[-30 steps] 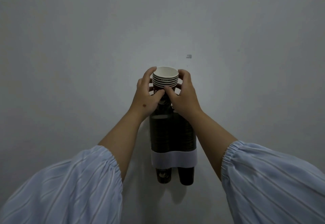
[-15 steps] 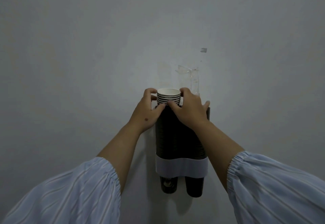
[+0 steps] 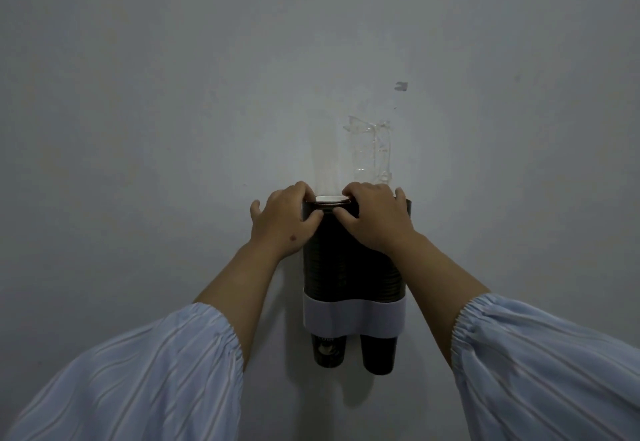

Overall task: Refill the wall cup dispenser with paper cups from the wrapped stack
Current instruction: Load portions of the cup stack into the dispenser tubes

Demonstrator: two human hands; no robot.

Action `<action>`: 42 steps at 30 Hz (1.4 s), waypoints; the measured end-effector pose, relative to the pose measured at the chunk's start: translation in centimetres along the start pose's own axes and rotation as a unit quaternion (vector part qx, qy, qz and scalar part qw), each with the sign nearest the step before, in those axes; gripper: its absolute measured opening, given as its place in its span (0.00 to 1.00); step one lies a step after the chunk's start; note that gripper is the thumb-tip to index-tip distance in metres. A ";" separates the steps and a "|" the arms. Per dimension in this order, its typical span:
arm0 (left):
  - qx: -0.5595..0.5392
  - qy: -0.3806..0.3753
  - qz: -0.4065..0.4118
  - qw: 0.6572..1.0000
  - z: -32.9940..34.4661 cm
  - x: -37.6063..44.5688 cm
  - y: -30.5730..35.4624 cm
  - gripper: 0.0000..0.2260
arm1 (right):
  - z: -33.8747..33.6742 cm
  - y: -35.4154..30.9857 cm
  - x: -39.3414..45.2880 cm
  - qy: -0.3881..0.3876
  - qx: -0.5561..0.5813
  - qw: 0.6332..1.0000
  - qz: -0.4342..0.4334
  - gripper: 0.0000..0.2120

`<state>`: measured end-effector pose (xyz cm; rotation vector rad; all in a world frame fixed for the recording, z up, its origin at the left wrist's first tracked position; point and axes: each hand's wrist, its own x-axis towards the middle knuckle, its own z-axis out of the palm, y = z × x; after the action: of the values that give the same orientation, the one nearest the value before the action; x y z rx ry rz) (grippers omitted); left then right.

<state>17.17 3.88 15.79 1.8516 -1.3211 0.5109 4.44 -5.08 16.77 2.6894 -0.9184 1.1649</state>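
A dark two-tube cup dispenser [image 3: 353, 267] with a white band low down hangs on the grey wall. A stack of paper cups [image 3: 329, 199] sits sunk in its left tube; only the top white rim shows at the tube's mouth. My left hand [image 3: 282, 220] grips the left side of that rim and tube top. My right hand [image 3: 375, 220] grips the right side, its fingers curled over the rim. Dark cup bottoms [image 3: 328, 350] poke out below the band in both tubes.
A crumpled clear plastic wrapper [image 3: 372, 151] stands up from the right tube against the wall. A small mark [image 3: 401, 86] is on the wall above it. My light blue striped sleeves fill the lower corners.
The cup stack has gone down into the left tube, from several rims showing to just the top rim. Both hands came down with it onto the dispenser's top.
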 end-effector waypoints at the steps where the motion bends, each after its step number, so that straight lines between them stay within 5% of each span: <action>1: 0.001 0.002 0.001 1.000 0.0 -0.1 0.0 0.08 | 0.0 0.0 0.0 -0.002 0.001 1.000 -0.003 0.16; 42: 0.194 -0.028 0.084 0.977 -0.2 1.0 0.8 0.15 | -0.2 0.0 0.4 -0.032 -0.055 0.998 -0.030 0.18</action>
<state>16.87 3.36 16.88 2.0883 -1.5055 0.8621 4.51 -5.25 17.21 2.6598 -0.8750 0.9930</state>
